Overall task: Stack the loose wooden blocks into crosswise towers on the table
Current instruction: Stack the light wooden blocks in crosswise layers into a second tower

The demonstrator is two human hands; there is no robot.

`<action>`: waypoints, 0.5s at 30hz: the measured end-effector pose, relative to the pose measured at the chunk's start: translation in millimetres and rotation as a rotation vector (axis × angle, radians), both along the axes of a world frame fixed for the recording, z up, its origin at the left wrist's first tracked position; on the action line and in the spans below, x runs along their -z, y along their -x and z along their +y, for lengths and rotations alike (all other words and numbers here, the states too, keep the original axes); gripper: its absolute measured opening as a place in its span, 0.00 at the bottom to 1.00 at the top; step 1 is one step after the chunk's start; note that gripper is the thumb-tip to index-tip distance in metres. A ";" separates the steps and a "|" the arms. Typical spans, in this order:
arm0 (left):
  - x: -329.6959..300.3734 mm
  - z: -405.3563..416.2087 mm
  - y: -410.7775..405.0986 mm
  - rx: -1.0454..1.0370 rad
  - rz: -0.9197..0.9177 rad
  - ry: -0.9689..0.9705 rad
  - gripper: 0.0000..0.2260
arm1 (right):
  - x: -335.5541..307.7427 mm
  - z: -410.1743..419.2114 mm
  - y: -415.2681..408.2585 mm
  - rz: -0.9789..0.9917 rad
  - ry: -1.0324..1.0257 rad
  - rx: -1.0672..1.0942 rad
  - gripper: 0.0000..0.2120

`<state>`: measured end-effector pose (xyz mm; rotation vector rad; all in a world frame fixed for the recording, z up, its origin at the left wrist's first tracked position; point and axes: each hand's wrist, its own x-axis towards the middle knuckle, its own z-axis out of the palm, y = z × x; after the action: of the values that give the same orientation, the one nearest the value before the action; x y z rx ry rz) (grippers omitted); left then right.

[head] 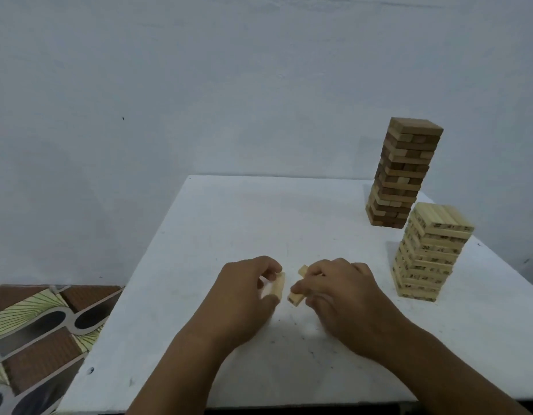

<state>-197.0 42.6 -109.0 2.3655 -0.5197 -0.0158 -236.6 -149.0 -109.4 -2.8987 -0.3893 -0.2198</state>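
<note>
Two pale blocks at mid-table, close together but apart. Left block [278, 287] pinched between thumb and curled fingers of left hand [244, 298], long side running roughly away from the viewer. Right block [297, 295] gripped by curled fingers of right hand [346, 298], far end poking out past the knuckles, near end with dark print showing below the thumb. Both over the white table [229, 223]; touching it or lifted, cannot tell. Well off to the right, a pale tower [430, 253] with printed marks, crosswise layers. Behind it, near the far edge, a taller brown tower [404, 172]. Left of the table, patterned floor [34, 333].
</note>
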 end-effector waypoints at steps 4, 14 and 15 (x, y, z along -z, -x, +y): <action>-6.6 -20.5 13.0 0.117 -0.007 -0.089 0.14 | 3.6 -27.4 31.3 -0.173 -0.104 -0.004 0.10; -2.4 -53.9 28.1 0.246 -0.136 -0.175 0.09 | 22.4 -58.5 54.9 -0.246 -0.266 0.099 0.03; -1.5 -56.3 28.7 0.252 -0.140 -0.176 0.08 | 22.6 -59.4 56.4 -0.255 -0.299 0.108 0.02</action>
<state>-225.7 -13.7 -107.5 2.4671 -0.9157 -0.0109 -292.9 -208.4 -132.0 -2.6030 -0.2163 -0.6138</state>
